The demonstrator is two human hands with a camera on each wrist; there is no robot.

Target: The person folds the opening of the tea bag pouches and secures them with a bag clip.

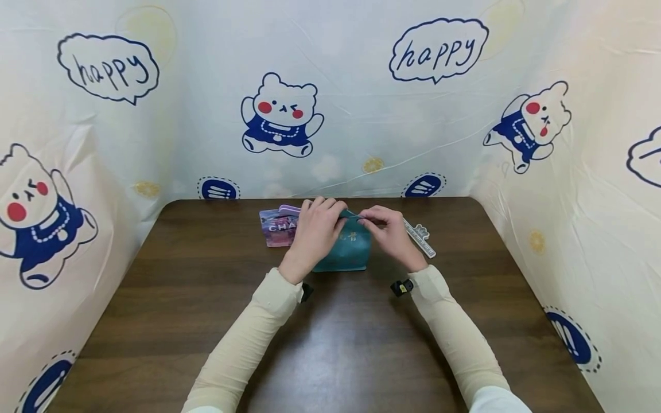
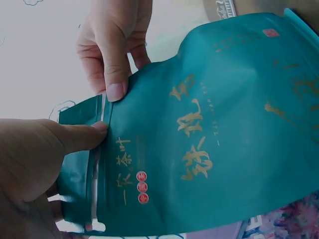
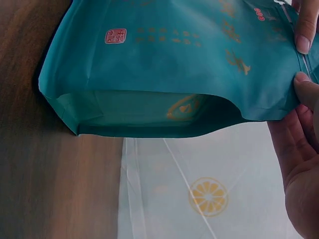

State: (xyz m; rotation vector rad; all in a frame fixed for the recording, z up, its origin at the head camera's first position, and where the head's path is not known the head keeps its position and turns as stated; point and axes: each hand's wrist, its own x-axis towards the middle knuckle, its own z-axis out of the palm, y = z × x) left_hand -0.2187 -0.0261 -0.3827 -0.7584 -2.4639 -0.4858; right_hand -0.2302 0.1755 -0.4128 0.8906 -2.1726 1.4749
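A teal tea pouch [image 1: 343, 252] with gold lettering stands upright on the table between both hands. My left hand [image 1: 317, 232] grips its top from the left; the left wrist view shows the thumb pressing by a pale seal strip [image 2: 95, 184] that runs across the pouch near its top edge. At the other end of that strip, my right hand [image 1: 391, 230] pinches the pouch's top corner between thumb and fingers. In the right wrist view, the pouch's gusseted side [image 3: 134, 109] faces the camera, and both thumbs lie close together at the strip.
A colourful printed card [image 1: 276, 232] lies left of the pouch, with a light purple item [image 1: 289, 210] partly hidden behind my left hand. A pale ruler [image 1: 423, 244] with a decorative shape along its edge lies to the right. Patterned cloth [image 1: 351, 115] hangs behind the brown table [image 1: 330, 344].
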